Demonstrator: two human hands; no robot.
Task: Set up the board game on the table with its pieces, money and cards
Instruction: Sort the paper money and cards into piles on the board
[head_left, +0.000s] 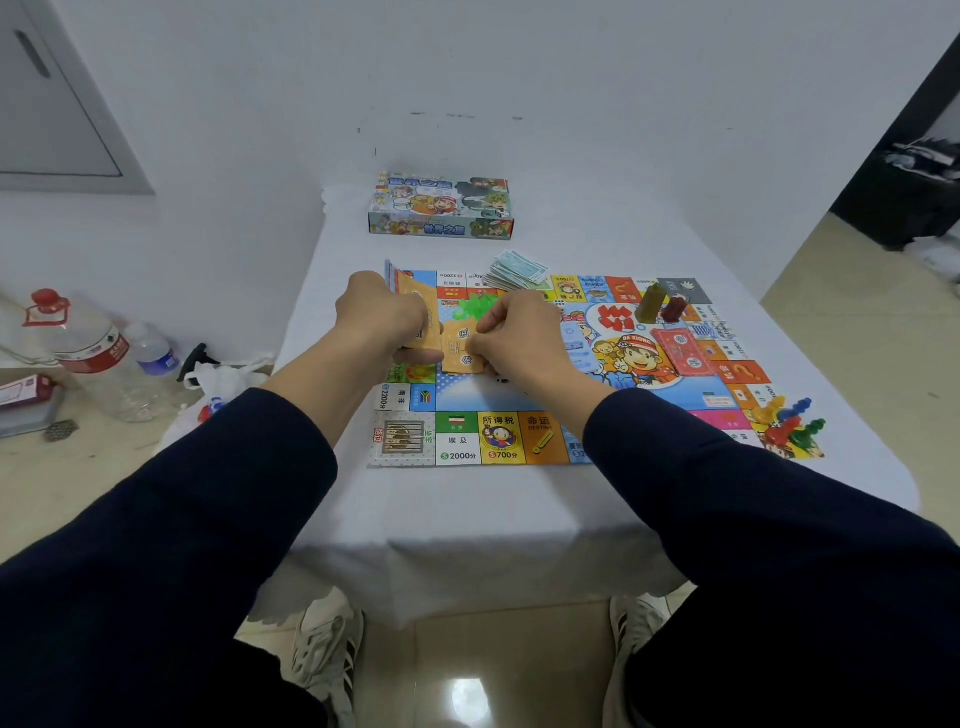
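Head | left hand (382, 317) grip holds orange cards (415, 312) | right hand (519, 332) pinches one card (460, 353) alongside

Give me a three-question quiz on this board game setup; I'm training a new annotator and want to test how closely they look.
1. True or false: the game box lies on the board.
2. What do both hands hold? A) dice B) orange cards C) banknotes
3. Where on the board is the cluster of coloured pawns?

Key
1. False: the box lies on the tablecloth beyond the board.
2. B: the left hand grips a stack of orange cards, and the right hand pinches one orange card.
3. At the near right corner.
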